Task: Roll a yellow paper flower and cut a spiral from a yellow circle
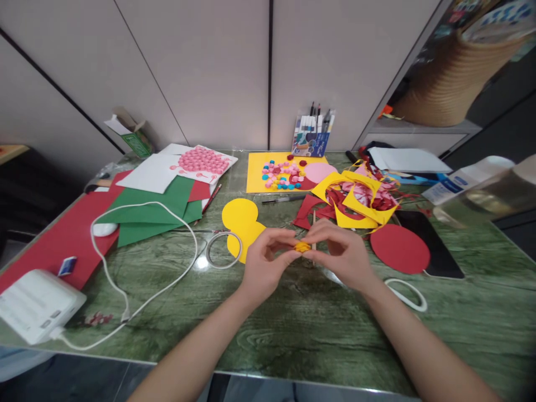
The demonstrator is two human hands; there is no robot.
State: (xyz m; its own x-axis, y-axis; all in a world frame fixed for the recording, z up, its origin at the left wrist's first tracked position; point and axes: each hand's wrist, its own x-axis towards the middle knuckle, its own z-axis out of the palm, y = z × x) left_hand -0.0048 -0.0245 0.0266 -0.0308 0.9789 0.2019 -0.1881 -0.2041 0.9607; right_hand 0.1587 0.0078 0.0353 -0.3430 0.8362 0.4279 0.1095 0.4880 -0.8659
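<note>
Now left hand (264, 261), right hand (344, 254) pinch yellow coil (302, 247); printed box (309, 138) holds pens (312, 109).

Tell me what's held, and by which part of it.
Left hand and right hand pinch a small yellow paper roll by its opposite sides. A thin wooden stick shows at the right hand's pinch; whether it is held cannot be told.

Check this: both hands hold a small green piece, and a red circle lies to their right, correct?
Not quite: the small piece is yellow, not green, as the head view shows. The left hand and right hand do hold it, and the red circle lies to their right.
</note>
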